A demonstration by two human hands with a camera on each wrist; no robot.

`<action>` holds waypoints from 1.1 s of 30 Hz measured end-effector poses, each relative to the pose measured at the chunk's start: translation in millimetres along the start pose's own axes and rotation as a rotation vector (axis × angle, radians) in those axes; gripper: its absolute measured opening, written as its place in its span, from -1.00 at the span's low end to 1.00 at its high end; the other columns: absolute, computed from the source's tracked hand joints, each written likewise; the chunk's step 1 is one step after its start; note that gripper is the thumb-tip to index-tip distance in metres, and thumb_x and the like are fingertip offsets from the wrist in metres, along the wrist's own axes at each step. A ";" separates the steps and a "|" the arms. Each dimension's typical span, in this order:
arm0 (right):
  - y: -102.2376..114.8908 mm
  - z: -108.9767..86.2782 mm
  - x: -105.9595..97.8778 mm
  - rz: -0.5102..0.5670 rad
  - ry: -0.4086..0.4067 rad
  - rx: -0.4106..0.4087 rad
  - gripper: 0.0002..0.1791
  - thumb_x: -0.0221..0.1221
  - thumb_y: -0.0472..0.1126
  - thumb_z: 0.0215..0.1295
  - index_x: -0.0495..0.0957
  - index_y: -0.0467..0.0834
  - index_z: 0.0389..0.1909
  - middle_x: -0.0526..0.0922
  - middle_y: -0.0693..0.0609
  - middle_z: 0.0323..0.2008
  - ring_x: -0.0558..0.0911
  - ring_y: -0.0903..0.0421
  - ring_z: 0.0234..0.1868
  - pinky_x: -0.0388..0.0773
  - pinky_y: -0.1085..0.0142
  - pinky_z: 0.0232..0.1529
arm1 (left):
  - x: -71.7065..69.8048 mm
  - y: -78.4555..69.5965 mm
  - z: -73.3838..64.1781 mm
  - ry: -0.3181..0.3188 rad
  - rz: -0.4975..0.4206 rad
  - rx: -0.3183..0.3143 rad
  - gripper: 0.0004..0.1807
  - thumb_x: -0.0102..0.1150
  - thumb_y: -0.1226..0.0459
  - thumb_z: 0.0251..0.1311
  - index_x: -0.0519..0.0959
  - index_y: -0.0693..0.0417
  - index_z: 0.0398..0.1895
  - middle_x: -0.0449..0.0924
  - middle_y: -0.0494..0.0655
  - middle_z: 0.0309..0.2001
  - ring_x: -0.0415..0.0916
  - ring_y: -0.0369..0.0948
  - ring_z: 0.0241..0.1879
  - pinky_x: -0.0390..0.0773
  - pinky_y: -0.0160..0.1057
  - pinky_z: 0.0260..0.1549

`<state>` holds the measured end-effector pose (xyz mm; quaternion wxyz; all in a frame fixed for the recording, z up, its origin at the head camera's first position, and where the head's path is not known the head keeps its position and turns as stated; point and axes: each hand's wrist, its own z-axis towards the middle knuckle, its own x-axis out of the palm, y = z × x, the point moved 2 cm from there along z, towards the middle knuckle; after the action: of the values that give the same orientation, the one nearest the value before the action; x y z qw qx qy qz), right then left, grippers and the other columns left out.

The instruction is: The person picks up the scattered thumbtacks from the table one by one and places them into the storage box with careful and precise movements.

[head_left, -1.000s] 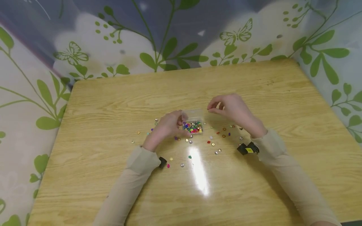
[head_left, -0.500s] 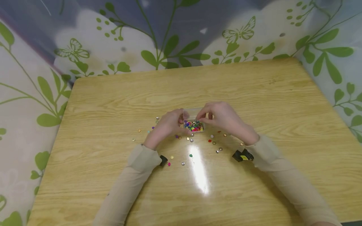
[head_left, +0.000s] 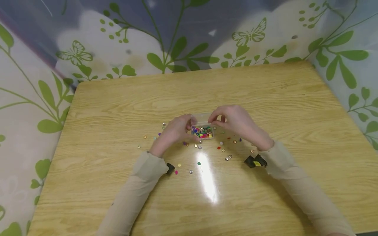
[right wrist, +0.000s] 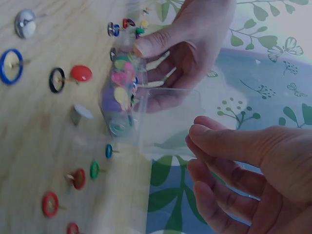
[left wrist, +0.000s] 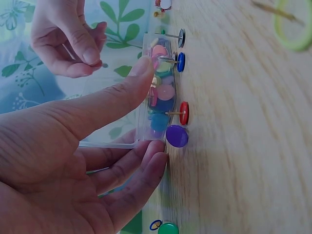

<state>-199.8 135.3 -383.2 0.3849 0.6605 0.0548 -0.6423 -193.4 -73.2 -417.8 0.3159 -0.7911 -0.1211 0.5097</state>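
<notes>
A small clear plastic box (left wrist: pixel 142 114) stands on the table, full of colourful thumbtacks (head_left: pixel 203 132). Its transparent lid (right wrist: pixel 170 117) is raised at the far side. My left hand (head_left: pixel 175 131) holds the box at its left side, thumb at the near wall and fingers behind. Just right of the box hovers my right hand (head_left: pixel 236 118), fingertips beside the raised lid. In the right wrist view its thumb and forefinger come close together, the other fingers loosely bent, and no tack shows between them.
Loose thumbtacks lie scattered around the box, among them a red tack (right wrist: pixel 81 73), a purple tack (left wrist: pixel 177 136) and a green tack (head_left: pixel 199 163). The wooden table (head_left: pixel 133 203) meets a leaf-patterned wall (head_left: pixel 177 36) behind and at both sides.
My right hand came in from the right to the box's right edge, dipped over the tacks, then drew back slightly to the right. My left hand keeps its hold on the box.
</notes>
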 end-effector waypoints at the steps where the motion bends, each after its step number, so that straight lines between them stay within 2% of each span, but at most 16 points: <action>1: -0.9 0.1 -2.1 -0.002 -0.009 0.000 -0.91 0.38 -0.26 0.26 0.77 -0.05 -0.24 0.79 0.06 -0.23 0.66 0.14 -0.37 0.57 0.23 -0.33 | 0.0 0.2 -0.3 0.000 -0.001 -0.003 -0.26 0.63 0.06 -0.10 0.52 0.04 0.17 0.58 -0.09 -0.09 0.51 -0.12 -0.06 0.54 -0.14 -0.04; 4: -4.3 0.3 -9.8 -0.014 -0.037 0.017 -0.92 0.36 -0.25 0.29 0.77 -0.05 -0.23 0.79 0.05 -0.24 0.66 0.13 -0.38 0.53 0.25 -0.39 | 0.1 0.6 -0.8 -0.002 -0.003 -0.005 -0.26 0.63 0.07 -0.10 0.52 0.04 0.19 0.58 -0.08 -0.08 0.51 -0.12 -0.06 0.54 -0.14 -0.03; 8: -13.0 -0.4 -23.2 -0.048 -0.067 0.087 -0.90 0.31 -0.23 0.36 0.75 -0.08 -0.17 0.78 -0.01 -0.22 0.66 0.10 -0.41 0.45 0.26 -0.48 | 0.0 0.6 -1.2 -0.006 -0.012 -0.001 -0.26 0.62 0.08 -0.09 0.51 0.05 0.19 0.58 -0.08 -0.08 0.51 -0.12 -0.06 0.54 -0.14 -0.01; 13: -29.2 -3.8 -40.0 -0.088 -0.099 0.174 -0.87 0.28 -0.21 0.39 0.74 -0.11 -0.13 0.78 -0.04 -0.19 0.66 0.05 -0.37 0.45 0.22 -0.45 | -0.3 1.5 -2.0 -0.010 -0.018 0.000 -0.26 0.62 0.08 -0.09 0.51 0.06 0.19 0.57 -0.08 -0.07 0.50 -0.12 -0.05 0.53 -0.14 0.00; 17: -40.0 -11.7 -48.0 -0.088 -0.104 0.203 -0.87 0.28 -0.20 0.39 0.74 -0.11 -0.14 0.78 -0.04 -0.17 0.66 0.04 -0.35 0.48 0.15 -0.37 | -0.3 3.0 -2.9 -0.016 -0.021 -0.003 -0.25 0.63 0.07 -0.10 0.52 0.05 0.19 0.58 -0.08 -0.07 0.51 -0.12 -0.05 0.53 -0.13 0.01; 20: -47.1 -20.4 -48.7 -0.108 -0.063 0.201 -0.88 0.30 -0.22 0.37 0.74 -0.11 -0.15 0.77 -0.05 -0.19 0.67 0.04 -0.34 0.51 0.12 -0.35 | 0.6 3.5 -3.2 -0.012 -0.031 0.001 -0.25 0.63 0.07 -0.10 0.51 0.05 0.19 0.58 -0.08 -0.07 0.51 -0.12 -0.05 0.53 -0.13 0.01; 25: -60.4 -35.4 -42.1 -0.145 0.082 0.197 -0.86 0.35 -0.27 0.28 0.73 -0.11 -0.16 0.77 -0.02 -0.23 0.68 0.05 -0.34 0.57 0.10 -0.35 | 2.0 4.0 -3.5 -0.008 -0.040 0.000 -0.26 0.62 0.06 -0.08 0.51 0.05 0.19 0.57 -0.09 -0.07 0.50 -0.12 -0.05 0.53 -0.14 0.01; 29: -70.8 -44.7 -35.5 -0.098 0.180 0.220 -0.83 0.35 -0.31 0.25 0.74 -0.09 -0.15 0.76 0.01 -0.22 0.67 0.05 -0.31 0.59 0.07 -0.27 | 1.7 3.2 -3.5 -0.006 -0.043 -0.001 -0.27 0.62 0.07 -0.07 0.51 0.05 0.18 0.57 -0.09 -0.08 0.49 -0.13 -0.05 0.52 -0.14 0.01; 33: -78.5 -47.7 -30.8 -0.055 0.208 0.233 -0.82 0.38 -0.34 0.21 0.74 -0.12 -0.17 0.77 0.00 -0.22 0.67 0.04 -0.27 0.60 0.04 -0.19 | 1.1 1.8 -3.0 0.000 -0.045 0.000 -0.28 0.62 0.07 -0.07 0.51 0.05 0.17 0.57 -0.09 -0.07 0.49 -0.12 -0.04 0.52 -0.14 0.02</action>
<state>-211.0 230.8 -395.9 0.2799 0.7619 0.0375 -0.5829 -190.5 -75.2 -418.9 0.3273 -0.7880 -0.1390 0.5026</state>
